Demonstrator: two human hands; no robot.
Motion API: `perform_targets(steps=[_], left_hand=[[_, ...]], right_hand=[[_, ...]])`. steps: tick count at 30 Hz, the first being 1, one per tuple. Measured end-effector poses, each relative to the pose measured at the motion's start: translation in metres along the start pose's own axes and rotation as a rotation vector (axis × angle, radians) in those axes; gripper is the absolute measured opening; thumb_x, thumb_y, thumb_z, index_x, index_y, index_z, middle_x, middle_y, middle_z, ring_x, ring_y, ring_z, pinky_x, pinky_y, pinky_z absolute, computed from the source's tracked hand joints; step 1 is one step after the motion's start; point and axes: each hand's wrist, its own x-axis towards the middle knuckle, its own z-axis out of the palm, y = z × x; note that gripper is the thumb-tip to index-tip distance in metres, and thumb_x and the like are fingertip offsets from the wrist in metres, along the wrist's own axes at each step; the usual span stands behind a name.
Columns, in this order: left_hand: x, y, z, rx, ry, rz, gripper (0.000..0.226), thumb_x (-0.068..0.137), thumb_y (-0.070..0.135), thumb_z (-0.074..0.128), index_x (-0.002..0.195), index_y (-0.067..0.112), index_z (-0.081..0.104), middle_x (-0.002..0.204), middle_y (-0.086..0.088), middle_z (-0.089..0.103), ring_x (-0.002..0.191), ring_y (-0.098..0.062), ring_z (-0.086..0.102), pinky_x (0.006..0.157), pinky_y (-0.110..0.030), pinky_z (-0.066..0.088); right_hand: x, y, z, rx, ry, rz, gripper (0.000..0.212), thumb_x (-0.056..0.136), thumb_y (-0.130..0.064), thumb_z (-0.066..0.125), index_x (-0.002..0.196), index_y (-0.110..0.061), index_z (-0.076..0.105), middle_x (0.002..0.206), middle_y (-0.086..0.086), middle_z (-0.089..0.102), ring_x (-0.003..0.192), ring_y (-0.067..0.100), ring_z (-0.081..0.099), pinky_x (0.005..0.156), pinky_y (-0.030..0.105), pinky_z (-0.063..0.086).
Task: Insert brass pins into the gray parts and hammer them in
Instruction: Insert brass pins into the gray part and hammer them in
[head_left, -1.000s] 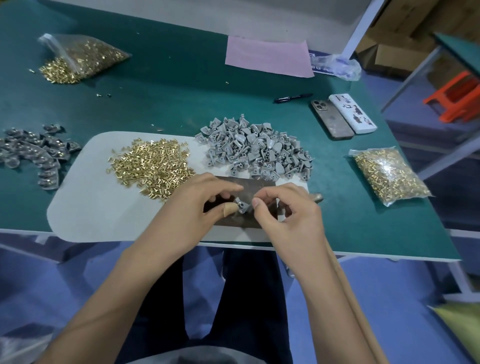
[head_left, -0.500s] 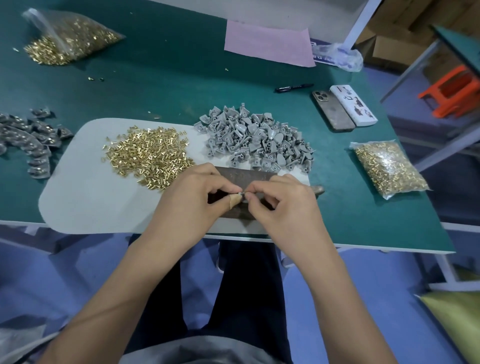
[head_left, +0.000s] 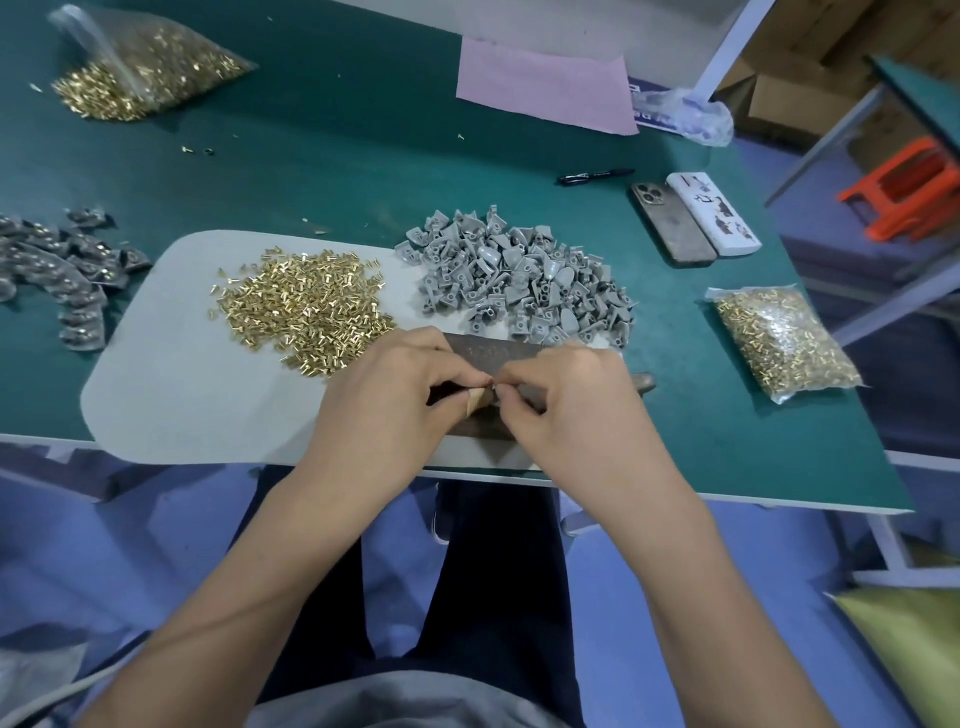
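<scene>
Pinching tight now: left hand and right hand have closed in fingertip to fingertip over the dark block, hiding the gray part that showed 1 second ago. Guessing the pin's seating; hammering's next.

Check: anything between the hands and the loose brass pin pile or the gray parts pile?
Nothing visible. Both the left hand and right hand sit just in front of the brass pin pile and gray parts pile, with only bare mat between.
</scene>
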Motion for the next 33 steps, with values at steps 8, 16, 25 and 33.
perform_targets(steps=[8, 16, 25, 33], left_hand=[[-0.003, 0.002, 0.000, 0.011, 0.017, -0.002, 0.011, 0.082, 0.047, 0.074, 0.092, 0.044, 0.076, 0.083, 0.019, 0.060, 0.086, -0.007, 0.057, 0.066, -0.035, 0.049], [-0.003, 0.004, 0.000, 0.037, 0.021, -0.011, 0.013, 0.082, 0.050, 0.074, 0.092, 0.042, 0.076, 0.084, 0.020, 0.060, 0.087, -0.006, 0.056, 0.067, -0.033, 0.048], [-0.004, 0.008, 0.001, 0.101, 0.003, -0.001, 0.011, 0.084, 0.050, 0.071, 0.093, 0.045, 0.076, 0.086, 0.016, 0.057, 0.089, -0.008, 0.054, 0.063, -0.031, 0.044], [-0.002, 0.011, -0.001, 0.134, -0.008, 0.003, 0.010, 0.084, 0.050, 0.070, 0.092, 0.045, 0.074, 0.085, 0.014, 0.056, 0.086, -0.006, 0.053, 0.062, -0.030, 0.043]], right_hand=[[-0.011, 0.011, 0.015, 0.208, 0.196, 0.047, 0.014, 0.085, -0.012, 0.074, 0.076, -0.022, 0.076, 0.048, -0.016, 0.035, 0.060, 0.008, 0.041, 0.058, 0.014, 0.030], [-0.019, 0.020, 0.018, 0.365, 0.228, 0.168, 0.005, 0.088, -0.027, 0.078, 0.093, -0.028, 0.080, 0.059, -0.017, 0.052, 0.064, 0.003, 0.053, 0.060, 0.012, 0.033], [-0.082, 0.070, 0.025, 0.158, 0.103, 0.703, 0.028, 0.100, -0.031, 0.062, 0.124, -0.017, 0.057, 0.112, 0.005, 0.051, 0.101, 0.027, 0.053, 0.077, 0.038, 0.041], [-0.078, 0.070, 0.001, 0.387, 0.291, 0.593, 0.030, 0.108, -0.036, 0.042, 0.088, -0.022, 0.059, 0.074, -0.003, 0.057, 0.059, 0.007, 0.049, 0.046, 0.020, 0.037]])
